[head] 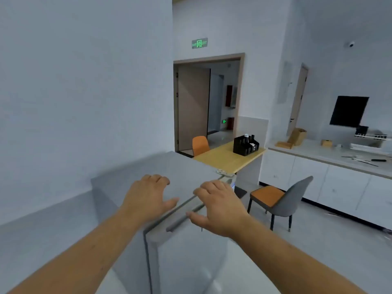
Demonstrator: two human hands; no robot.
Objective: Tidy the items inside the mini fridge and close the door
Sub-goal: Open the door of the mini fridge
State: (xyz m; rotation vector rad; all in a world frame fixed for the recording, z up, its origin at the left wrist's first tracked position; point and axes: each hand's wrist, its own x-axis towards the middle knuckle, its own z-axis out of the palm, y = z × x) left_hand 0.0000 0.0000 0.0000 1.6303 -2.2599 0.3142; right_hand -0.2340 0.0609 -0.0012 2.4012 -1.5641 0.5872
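A grey mini fridge point(135, 172) stands against the left wall, seen from above. Its door point(191, 257) looks nearly shut, with only a thin gap along the top edge. My left hand point(146, 198) rests flat on the fridge top near the front edge, fingers spread, holding nothing. My right hand point(216, 206) hovers over the door's top edge by the recessed handle slot point(182, 219), fingers apart and empty. The inside of the fridge and its items are hidden.
A grey and orange chair point(282, 200) stands just right of the fridge door. Behind the fridge is a wooden table point(224, 158) with a black organiser point(245, 145) and an orange chair point(200, 145). White cabinets point(318, 177) run along the right. An open doorway point(207, 102) lies ahead.
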